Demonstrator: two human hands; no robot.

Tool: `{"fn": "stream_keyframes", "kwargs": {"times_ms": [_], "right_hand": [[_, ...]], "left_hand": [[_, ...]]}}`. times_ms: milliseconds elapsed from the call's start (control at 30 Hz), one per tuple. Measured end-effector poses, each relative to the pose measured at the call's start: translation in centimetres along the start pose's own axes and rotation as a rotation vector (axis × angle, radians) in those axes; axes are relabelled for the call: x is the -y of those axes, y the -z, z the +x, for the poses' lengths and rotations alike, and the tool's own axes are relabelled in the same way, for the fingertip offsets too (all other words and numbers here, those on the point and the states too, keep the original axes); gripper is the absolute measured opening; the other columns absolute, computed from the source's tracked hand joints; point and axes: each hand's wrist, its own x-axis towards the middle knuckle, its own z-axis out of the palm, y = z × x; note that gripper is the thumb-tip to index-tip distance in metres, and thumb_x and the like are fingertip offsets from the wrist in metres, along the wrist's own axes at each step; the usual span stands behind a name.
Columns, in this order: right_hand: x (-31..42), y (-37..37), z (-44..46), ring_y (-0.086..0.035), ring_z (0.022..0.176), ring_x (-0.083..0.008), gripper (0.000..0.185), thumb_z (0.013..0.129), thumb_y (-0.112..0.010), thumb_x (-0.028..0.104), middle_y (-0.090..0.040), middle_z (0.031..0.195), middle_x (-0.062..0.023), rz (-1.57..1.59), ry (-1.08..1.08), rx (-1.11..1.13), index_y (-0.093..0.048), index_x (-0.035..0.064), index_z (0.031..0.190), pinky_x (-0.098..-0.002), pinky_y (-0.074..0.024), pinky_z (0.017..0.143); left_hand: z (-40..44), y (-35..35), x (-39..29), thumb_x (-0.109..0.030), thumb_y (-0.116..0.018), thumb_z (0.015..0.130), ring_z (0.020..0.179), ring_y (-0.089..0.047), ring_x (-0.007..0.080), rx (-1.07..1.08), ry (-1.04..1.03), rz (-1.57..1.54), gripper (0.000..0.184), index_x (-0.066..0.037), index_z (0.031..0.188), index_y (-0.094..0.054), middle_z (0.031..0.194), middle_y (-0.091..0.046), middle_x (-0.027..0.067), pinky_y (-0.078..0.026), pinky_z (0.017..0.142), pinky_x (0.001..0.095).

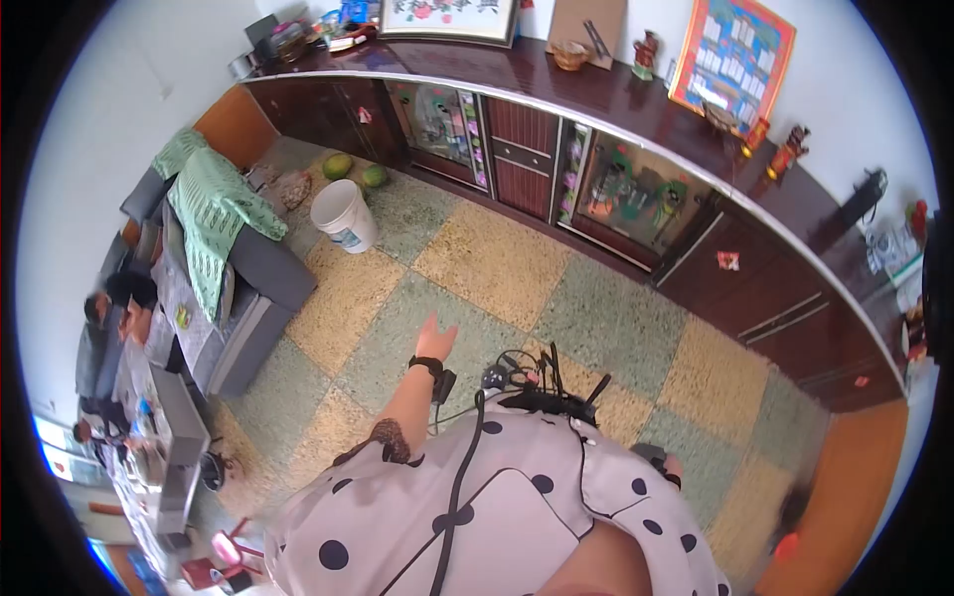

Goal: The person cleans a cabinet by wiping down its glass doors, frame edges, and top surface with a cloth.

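Observation:
My left hand (pixel 435 340) reaches out over the tiled floor with its thumb and fingers apart and nothing in it. A black wristband with a small black device (pixel 444 386) is strapped to that wrist. Of my right side, only a strap (pixel 651 455) and a bit of skin (pixel 675 465) show past the polka-dot clothing (pixel 497 507); the fingers there are hidden. A black box with antennas (pixel 547 400) and looped cables sits at my front, between the two arms.
A white bucket (pixel 343 221) stands on the floor near green melons (pixel 338 166). Left of it is a grey sofa (pixel 260 323) with a green cover (pixel 212 214). People sit farther left (pixel 129 298). A long dark cabinet (pixel 522 164) lines the wall.

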Motion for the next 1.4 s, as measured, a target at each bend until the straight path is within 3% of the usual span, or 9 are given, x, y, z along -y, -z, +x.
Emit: {"fn": "stream_keyframes", "kwargs": {"times_ms": [100,167,433,633,833,967,1033,1133,1400], "right_hand": [[9.3,5.2,-2.2,-0.061,0.098,-0.0354,0.029,0.085,-0.048,0.016,-0.062,0.100,-0.0258,0.377,0.181,-0.042,-0.062,-0.0037,0.101,-0.0449,-0.0479,0.081],[15.2,5.9,-3.6,-0.061,0.092,-0.0288,0.029,0.082,-0.051,0.011,-0.062,0.097,-0.0225,1.271,0.342,0.211,-0.058,-0.0042,0.105,-0.0413,-0.0477,0.079],[30.7,13.9,-20.5,-0.058,0.087,-0.0343,0.030,0.076,-0.055,0.008,-0.060,0.094,-0.0202,0.498,1.233,-0.129,-0.054,-0.0020,0.104,-0.0390,-0.0469,0.077],[33.4,16.3,-26.8,-0.057,0.093,-0.0368,0.033,0.071,-0.057,0.002,-0.057,0.101,-0.0180,0.189,1.608,-0.139,-0.057,0.0025,0.104,-0.0442,-0.0477,0.078],[33.4,13.4,-25.1,-0.058,0.093,-0.0351,0.039,0.068,-0.059,0.000,-0.059,0.103,-0.0158,0.108,1.748,-0.110,-0.058,0.0049,0.108,-0.0417,-0.0489,0.078],[32.3,11.9,-24.4,-0.058,0.102,-0.0317,0.042,0.073,-0.068,0.008,-0.059,0.110,-0.0153,0.304,1.311,0.152,-0.055,0.0045,0.112,-0.0395,-0.0467,0.086],[31.6,11.0,-22.6,-0.056,0.104,-0.0345,0.045,0.072,-0.075,0.019,-0.060,0.111,-0.0168,0.318,1.435,-0.314,-0.056,0.0033,0.110,-0.0415,-0.0437,0.090],[30.9,10.1,-21.2,-0.052,0.111,-0.0353,0.058,0.073,-0.077,0.034,-0.058,0.116,-0.0178,0.477,1.288,-0.304,-0.055,0.0027,0.117,-0.0420,-0.0406,0.096],[28.7,11.8,-26.2,-0.041,0.125,-0.0396,0.106,0.068,-0.081,0.040,-0.036,0.140,-0.0229,0.708,1.431,0.057,-0.019,0.0055,0.147,-0.0409,-0.0334,0.105]], "left_hand": [[-1.7,3.6,-7.0,-0.031,-0.065,0.081,0.125,-0.045,0.0369,-0.043,-0.221,-0.070,0.065,0.001,0.134,-0.043,0.133,-0.048,0.0248,-0.036,0.105,0.0415],[-2.0,4.3,-10.3,-0.028,-0.065,0.082,0.125,-0.045,0.0353,-0.050,-0.428,-0.049,0.064,-0.001,0.135,-0.043,0.133,-0.049,0.0228,-0.035,0.105,0.0407],[-9.8,4.2,-24.3,-0.021,-0.077,0.069,0.132,-0.033,0.0425,0.017,-1.082,0.003,0.077,-0.020,0.138,-0.043,0.147,-0.028,0.0227,-0.035,0.104,0.0480],[-11.2,2.5,-24.2,-0.019,-0.082,0.064,0.135,-0.027,0.0434,0.165,-1.028,-0.169,0.076,-0.024,0.133,-0.050,0.150,-0.016,0.0264,-0.033,0.106,0.0469],[-8.3,-2.7,-17.7,-0.027,-0.082,0.067,0.111,-0.054,0.0333,0.265,-0.885,-0.258,0.053,-0.009,0.114,-0.063,0.125,-0.054,0.0186,-0.044,0.093,0.0388],[-9.6,-0.8,-17.6,-0.029,-0.079,0.073,0.095,-0.060,0.0240,0.410,-0.690,-0.321,0.050,-0.004,0.113,-0.063,0.108,-0.064,0.0135,-0.047,0.083,0.0339],[-9.8,0.7,-18.3,-0.029,-0.076,0.077,0.087,-0.060,0.0148,0.607,-0.522,-0.401,0.050,-0.005,0.118,-0.061,0.103,-0.065,0.0091,-0.048,0.079,0.0293],[-10.0,2.2,-20.5,-0.030,-0.071,0.083,0.083,-0.058,0.0073,0.697,-0.487,-0.573,0.040,-0.004,0.112,-0.064,0.094,-0.065,0.0022,-0.047,0.069,0.0237],[-12.2,2.1,-27.3,-0.017,-0.054,0.095,0.110,-0.055,0.0214,0.994,-0.392,-1.096,0.036,0.003,0.124,-0.045,0.121,-0.055,0.0120,-0.043,0.098,0.0361]]}}
